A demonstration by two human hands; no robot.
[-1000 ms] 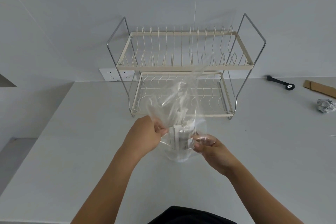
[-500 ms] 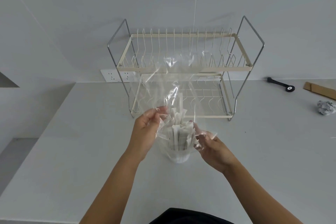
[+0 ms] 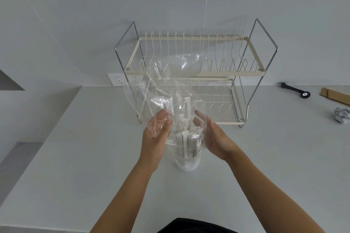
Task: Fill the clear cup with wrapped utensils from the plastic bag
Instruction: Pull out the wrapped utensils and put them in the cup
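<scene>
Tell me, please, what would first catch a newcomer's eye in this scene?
Probably the crinkled plastic bag lifted above the clear cup at the counter's centre, the cup packed with upright wrapped utensils. The left hand and right hand flank it, with a two-tier dish rack standing behind.

My arms and top

Both my forearms are bare, sleeveless; a black garment shows at my chest below.

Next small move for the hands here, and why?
Probably lift the plastic bag up and clear: the wrapped utensils already stand in the cup, while the bag drapes over them between the left hand and right hand.
</scene>
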